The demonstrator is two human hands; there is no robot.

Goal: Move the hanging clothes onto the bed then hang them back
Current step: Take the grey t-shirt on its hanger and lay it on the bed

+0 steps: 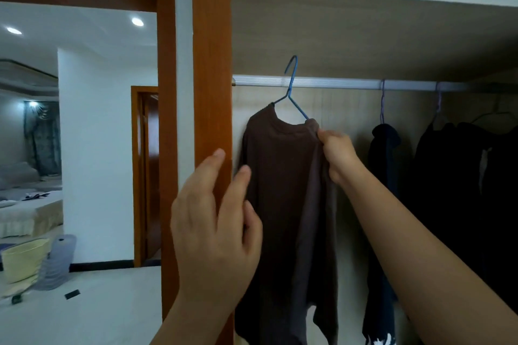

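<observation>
1. While pinching the brown shirt (283, 176) at its shoulder with the right hand (337, 154), holding it up by the wardrobe rail (336, 83).
2. Draped on a blue hanger (291, 92), hook raised above the rail.
3. Just beside the shirt's edge, with the left hand (213, 221) spread loose, gripping nothing.

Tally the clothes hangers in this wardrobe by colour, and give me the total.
Blue hanger: 1, carrying the brown garment that the right hand grips.
Purple hangers: 2, both hooked on the rail.
Dark hanger: 1, faint in the shadow.
Total: 4
</observation>
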